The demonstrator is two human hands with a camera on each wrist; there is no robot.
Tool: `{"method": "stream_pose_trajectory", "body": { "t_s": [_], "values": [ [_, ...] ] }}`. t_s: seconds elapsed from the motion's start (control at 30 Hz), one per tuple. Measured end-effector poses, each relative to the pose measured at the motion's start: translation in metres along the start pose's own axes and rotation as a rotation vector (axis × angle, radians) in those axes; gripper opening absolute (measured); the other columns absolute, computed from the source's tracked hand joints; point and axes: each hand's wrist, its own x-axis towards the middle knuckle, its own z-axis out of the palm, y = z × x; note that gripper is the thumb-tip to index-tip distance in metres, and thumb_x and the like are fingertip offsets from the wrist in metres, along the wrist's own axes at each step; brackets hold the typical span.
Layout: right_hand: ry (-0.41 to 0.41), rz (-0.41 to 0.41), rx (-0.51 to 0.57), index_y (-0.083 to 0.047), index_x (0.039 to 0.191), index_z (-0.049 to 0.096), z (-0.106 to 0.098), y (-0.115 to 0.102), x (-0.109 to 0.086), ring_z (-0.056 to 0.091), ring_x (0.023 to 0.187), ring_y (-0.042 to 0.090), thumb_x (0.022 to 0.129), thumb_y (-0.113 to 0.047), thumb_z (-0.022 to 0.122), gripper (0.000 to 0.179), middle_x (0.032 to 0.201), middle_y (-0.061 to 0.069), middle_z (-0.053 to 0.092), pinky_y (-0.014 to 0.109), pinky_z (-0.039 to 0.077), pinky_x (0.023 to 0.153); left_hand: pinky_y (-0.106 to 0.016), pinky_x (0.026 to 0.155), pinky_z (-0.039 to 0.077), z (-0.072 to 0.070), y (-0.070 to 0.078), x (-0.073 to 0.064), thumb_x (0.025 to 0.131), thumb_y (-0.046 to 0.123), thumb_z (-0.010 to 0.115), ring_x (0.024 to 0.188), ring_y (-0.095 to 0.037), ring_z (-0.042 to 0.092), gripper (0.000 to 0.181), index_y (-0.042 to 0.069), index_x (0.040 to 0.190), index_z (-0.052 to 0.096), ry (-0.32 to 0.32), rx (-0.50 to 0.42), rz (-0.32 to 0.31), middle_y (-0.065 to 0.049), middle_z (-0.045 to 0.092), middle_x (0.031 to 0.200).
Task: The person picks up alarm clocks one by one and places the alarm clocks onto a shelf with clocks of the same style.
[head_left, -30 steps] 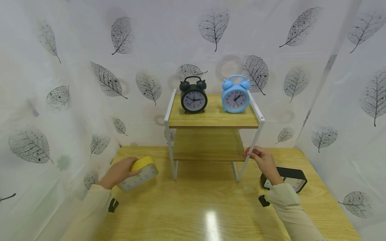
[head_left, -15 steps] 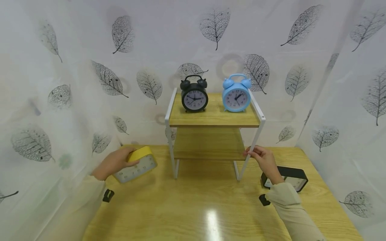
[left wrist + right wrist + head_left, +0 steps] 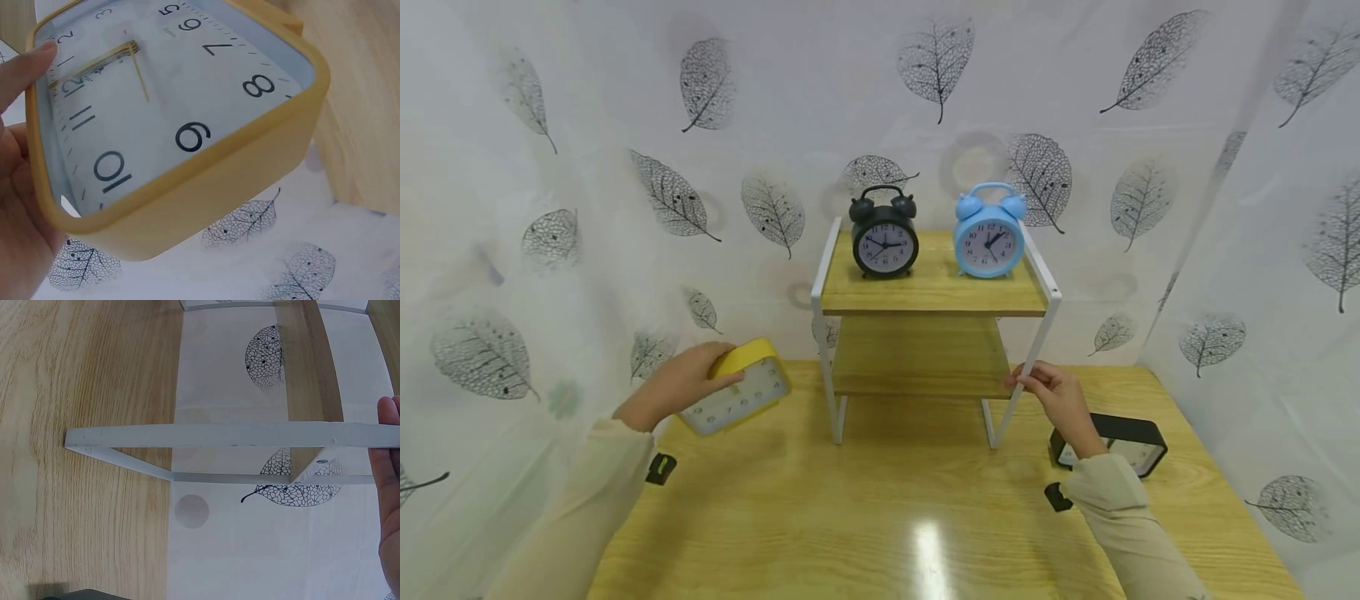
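Observation:
My left hand [image 3: 679,382] grips a yellow square clock [image 3: 747,382] along its top edge, thumb over the white face. The clock tilts in the air above the table's left side; in the left wrist view the face of the yellow clock [image 3: 169,81] fills the upper part. My right hand [image 3: 1054,395] pinches the white front leg [image 3: 1032,354] of a two-tier wooden shelf [image 3: 925,354] on its right side. In the right wrist view, fingers [image 3: 385,425] of that hand reach round the white leg [image 3: 212,435].
On the top tier stand a black twin-bell alarm clock [image 3: 885,242] and a light blue one [image 3: 989,237]. A black rectangular clock [image 3: 1120,433] sits on the wooden table [image 3: 850,517], partly behind the right forearm. Leaf-patterned white curtains [image 3: 820,92] enclose the back and sides.
My left hand has lifted the yellow clock higher and drawn slightly left, turning its face more toward the head camera. The right hand stays at the shelf leg.

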Motion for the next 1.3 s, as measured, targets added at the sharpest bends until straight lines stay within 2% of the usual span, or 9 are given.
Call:
{"method": "stream_pose_trajectory", "body": {
  "t_s": [0.2,0.4,0.57,0.77,0.93,1.07,1.17,1.3],
  "values": [
    [0.001,0.006,0.013,0.014,0.101,0.062,0.000,0.000,0.000,0.067,0.082,-0.003,0.093,-0.004,0.056,0.021,0.088,-0.007,0.073,0.018,0.055,0.078,-0.043,0.076,0.049,-0.001,0.006,-0.003,0.096,0.037,0.052,0.084,-0.019,0.057,0.057,-0.005,0.134,0.044,0.044,0.051,0.010,-0.019,0.059,0.114],
    [0.000,0.002,0.011,0.014,0.100,0.062,-0.001,0.001,0.000,0.067,0.082,-0.003,0.093,-0.004,0.056,0.021,0.087,-0.008,0.072,0.017,0.055,0.078,-0.039,0.070,0.047,-0.001,0.010,0.001,0.098,0.039,0.048,0.075,-0.017,0.053,0.058,-0.004,0.137,0.041,0.108,0.113,0.031,-0.016,0.059,0.107],
    [0.007,0.003,0.009,0.014,0.100,0.062,-0.001,0.001,0.001,0.067,0.082,-0.003,0.092,-0.004,0.056,0.020,0.086,-0.013,0.071,0.018,0.055,0.078,-0.041,0.073,0.047,-0.005,0.016,0.009,0.099,0.037,0.046,0.076,-0.018,0.053,0.056,-0.003,0.136,0.042,0.139,0.155,0.070,-0.015,0.059,0.105],
    [0.004,0.021,-0.006,0.012,0.101,0.063,-0.001,0.001,0.001,0.067,0.082,-0.003,0.092,-0.006,0.057,0.021,0.089,-0.004,0.073,0.016,0.055,0.078,-0.043,0.074,0.049,-0.011,0.022,0.017,0.099,0.034,0.046,0.078,-0.020,0.055,0.053,-0.004,0.136,0.043,0.144,0.179,0.104,-0.016,0.059,0.107],
    [-0.001,0.030,-0.012,0.011,0.102,0.063,-0.001,0.000,0.001,0.067,0.083,-0.003,0.093,-0.007,0.057,0.021,0.091,0.003,0.073,0.016,0.055,0.078,-0.043,0.075,0.050,-0.015,0.026,0.024,0.098,0.034,0.047,0.079,-0.020,0.056,0.052,-0.002,0.135,0.044,0.138,0.156,0.106,-0.016,0.060,0.107],
    [0.000,0.021,-0.019,0.011,0.101,0.063,-0.001,0.001,0.002,0.067,0.083,-0.003,0.093,-0.007,0.057,0.021,0.091,0.006,0.073,0.016,0.055,0.077,-0.048,0.081,0.050,-0.020,0.031,0.031,0.098,0.034,0.047,0.087,-0.025,0.059,0.053,-0.003,0.136,0.042,0.115,0.147,0.102,-0.019,0.059,0.111],
    [0.003,0.015,-0.018,0.011,0.101,0.063,-0.002,0.002,0.002,0.067,0.082,-0.003,0.092,-0.006,0.057,0.020,0.089,0.003,0.074,0.017,0.055,0.077,-0.051,0.090,0.048,-0.020,0.033,0.038,0.099,0.035,0.047,0.097,-0.030,0.059,0.056,-0.004,0.138,0.040,0.098,0.155,0.097,-0.020,0.058,0.117],
    [0.007,0.010,-0.010,0.011,0.100,0.063,-0.001,0.002,0.002,0.067,0.082,-0.003,0.092,-0.006,0.058,0.020,0.088,-0.003,0.073,0.019,0.056,0.076,-0.052,0.094,0.046,-0.021,0.037,0.047,0.098,0.035,0.048,0.106,-0.034,0.058,0.058,-0.004,0.139,0.039,0.076,0.164,0.098,-0.021,0.056,0.123]
  ]
}}
